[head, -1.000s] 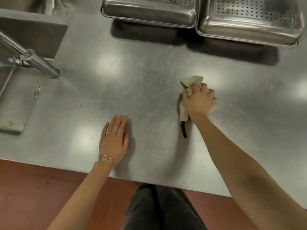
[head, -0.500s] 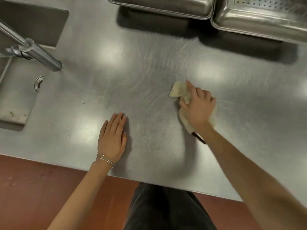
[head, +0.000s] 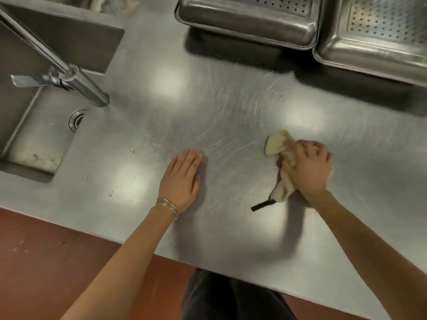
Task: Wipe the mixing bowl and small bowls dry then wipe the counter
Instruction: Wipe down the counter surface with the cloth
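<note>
One cloth (head: 280, 155) — right hand (head: 308, 168) gripping, two perforated pans (head: 249, 21), one counter (head: 231, 107)

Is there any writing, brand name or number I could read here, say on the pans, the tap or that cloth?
None: no word, number or sign can be read in this view.
The dark tab on the cloth held in the right hand is blurred; any print on it cannot be read.
The left pan, the right pan, the faucet and the counter show no marking.
</note>
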